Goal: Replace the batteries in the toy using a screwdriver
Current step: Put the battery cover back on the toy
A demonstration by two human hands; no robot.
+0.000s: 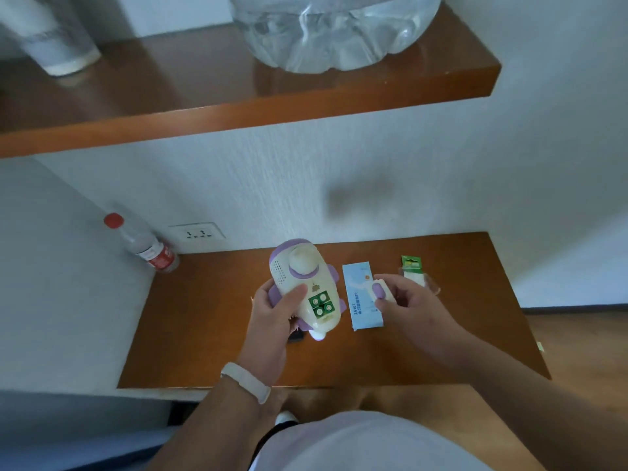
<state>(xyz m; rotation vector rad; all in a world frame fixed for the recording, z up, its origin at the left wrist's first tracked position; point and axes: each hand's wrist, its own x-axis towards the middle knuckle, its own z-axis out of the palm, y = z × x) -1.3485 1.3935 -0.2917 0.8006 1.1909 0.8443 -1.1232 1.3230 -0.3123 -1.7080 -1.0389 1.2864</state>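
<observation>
Since the cover (380,289) is off and pinched between the thumb and fingers of the right hand (411,304), just right of the toy (306,280), the step in hand looks like either swapping cells or closing up. Four green-ringed batteries (321,303) sit in the open compartment; I cannot tell whether they are old or new. The left hand (272,314) grips the toy from its left side, thumb across the body, above the middle of the table (204,317). If the cells are new, the next move calls for seating the cover squarely over them. The blue-and-white box (356,300) beside the toy reads "24", then characters too small to read; the green battery pack (413,266) farther right is illegible.
</observation>
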